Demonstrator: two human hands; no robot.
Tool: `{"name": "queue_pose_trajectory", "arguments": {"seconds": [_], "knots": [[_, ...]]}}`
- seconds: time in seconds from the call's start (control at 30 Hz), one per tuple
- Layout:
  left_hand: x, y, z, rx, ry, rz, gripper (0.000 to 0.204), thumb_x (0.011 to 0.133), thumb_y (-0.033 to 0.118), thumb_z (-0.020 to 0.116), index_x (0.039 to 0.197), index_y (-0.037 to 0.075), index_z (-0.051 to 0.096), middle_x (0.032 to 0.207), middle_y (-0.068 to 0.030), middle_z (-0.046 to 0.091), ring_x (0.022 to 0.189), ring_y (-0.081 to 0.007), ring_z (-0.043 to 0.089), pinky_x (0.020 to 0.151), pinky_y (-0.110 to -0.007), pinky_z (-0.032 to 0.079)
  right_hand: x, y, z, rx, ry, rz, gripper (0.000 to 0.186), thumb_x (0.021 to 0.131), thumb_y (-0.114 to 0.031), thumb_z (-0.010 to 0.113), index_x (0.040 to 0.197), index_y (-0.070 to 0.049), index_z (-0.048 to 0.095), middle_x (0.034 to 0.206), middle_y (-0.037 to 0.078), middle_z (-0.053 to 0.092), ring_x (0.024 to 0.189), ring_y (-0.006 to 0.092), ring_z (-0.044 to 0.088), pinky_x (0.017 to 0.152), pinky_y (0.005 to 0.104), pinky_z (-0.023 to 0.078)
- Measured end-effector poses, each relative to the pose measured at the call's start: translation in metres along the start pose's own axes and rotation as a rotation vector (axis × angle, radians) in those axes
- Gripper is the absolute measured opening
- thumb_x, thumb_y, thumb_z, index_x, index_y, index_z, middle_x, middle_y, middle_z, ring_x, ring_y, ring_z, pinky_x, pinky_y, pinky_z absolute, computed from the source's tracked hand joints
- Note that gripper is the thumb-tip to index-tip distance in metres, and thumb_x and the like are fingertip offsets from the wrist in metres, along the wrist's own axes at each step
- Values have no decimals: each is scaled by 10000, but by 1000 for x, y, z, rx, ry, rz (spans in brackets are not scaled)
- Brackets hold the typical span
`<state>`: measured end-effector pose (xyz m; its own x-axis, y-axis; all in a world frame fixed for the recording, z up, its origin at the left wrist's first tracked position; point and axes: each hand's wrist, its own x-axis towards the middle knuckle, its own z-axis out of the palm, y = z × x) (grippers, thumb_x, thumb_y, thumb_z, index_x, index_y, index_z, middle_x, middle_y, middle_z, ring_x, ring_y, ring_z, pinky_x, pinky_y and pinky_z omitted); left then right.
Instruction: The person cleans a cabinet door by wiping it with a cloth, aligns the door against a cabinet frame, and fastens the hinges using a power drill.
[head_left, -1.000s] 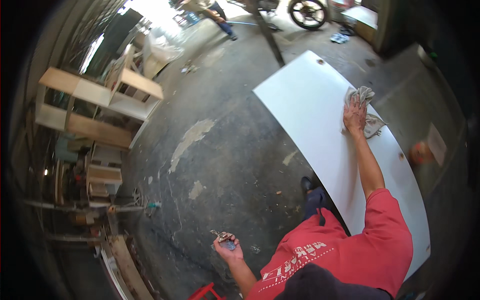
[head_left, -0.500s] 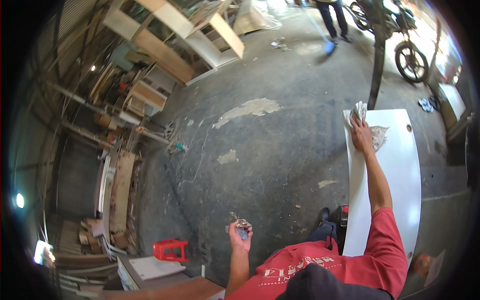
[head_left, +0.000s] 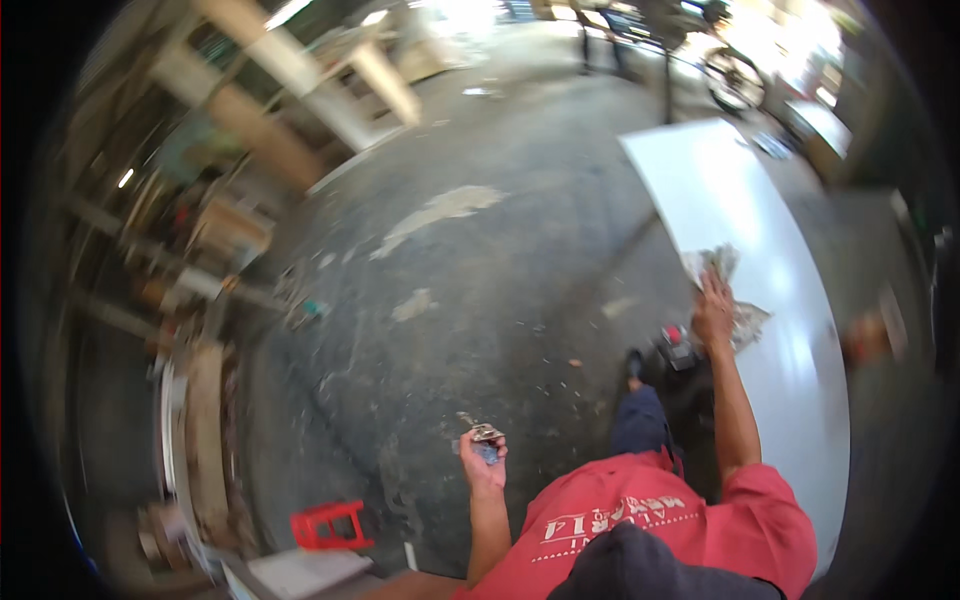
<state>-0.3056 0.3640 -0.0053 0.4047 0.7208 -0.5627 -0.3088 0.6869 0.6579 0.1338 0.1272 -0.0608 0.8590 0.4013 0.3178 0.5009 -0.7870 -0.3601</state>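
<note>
- The right hand [head_left: 713, 315] is lying palm-down on a grey cloth [head_left: 750, 326], likely flat so pressure is spreading across it; fingers are pointing forward, extended, but blur is hiding whether they are spread or together.
- The cloth is resting on a white panel [head_left: 790, 430], near its left edge, and is bunching on both sides of the hand.
- The left hand [head_left: 485, 468] is pinching a small metallic piece [head_left: 486, 432] between curled fingers and thumb, a bluish piece [head_left: 484, 453] beneath, seemingly holding both clear of the panel.
</note>
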Motion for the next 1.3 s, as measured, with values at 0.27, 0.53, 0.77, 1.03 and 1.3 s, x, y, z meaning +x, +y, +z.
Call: {"name": "queue_pose_trajectory", "arguments": {"seconds": [0.27, 0.53, 0.77, 1.03, 1.3], "knots": [[-36, -32, -11, 164, -239, -266, 257, 864, 303, 530, 891, 64, 620, 716, -44, 607, 638, -186, 565, 489, -287, 381, -312, 163, -140, -287, 235, 516, 452, 878, -103, 499, 1314, -5, 562, 1437, 148, 496, 1301, 350, 466, 1102, 434, 361], [-112, -77, 9, 255, -471, -302, 257, 856, 320, 538, 911, 77, 600, 747, -45, 592, 650, -184, 548, 514, -285, 384, -536, 241, -231, -549, 408, 843, 398, 892, -124, 514, 1259, 13, 589, 1401, 162, 522, 1258, 353, 506, 1043, 459, 400], [-203, -156, 17, 388, -628, -394, 258, 873, 319, 518, 909, 77, 598, 771, -37, 592, 662, -178, 547, 499, -277, 388, -529, 163, -214, -72, 329, 346, 372, 891, -94, 439, 1216, 2, 596, 1246, 213, 594, 1179, 386, 543, 1056, 473, 398], [-356, -277, 38, 477, -722, -506, 302, 910, 340, 485, 955, 68, 610, 803, -31, 603, 670, -175, 558, 507, -269, 393, -583, 232, -289, 17, -13, 242, 430, 880, -98, 482, 1292, -38, 588, 1433, 132, 511, 1347, 313, 450, 1152, 434, 320], [-486, -325, 54, 575, -872, -618, 259, 923, 276, 527, 991, 35, 593, 837, -54, 628, 711, -169, 598, 559, -289, 467, -696, 482, -391, -335, 373, 703, 384, 922, -104, 542, 1297, -29, 571, 1360, 197, 550, 1283, 352, 497, 1103, 403, 382]]}}
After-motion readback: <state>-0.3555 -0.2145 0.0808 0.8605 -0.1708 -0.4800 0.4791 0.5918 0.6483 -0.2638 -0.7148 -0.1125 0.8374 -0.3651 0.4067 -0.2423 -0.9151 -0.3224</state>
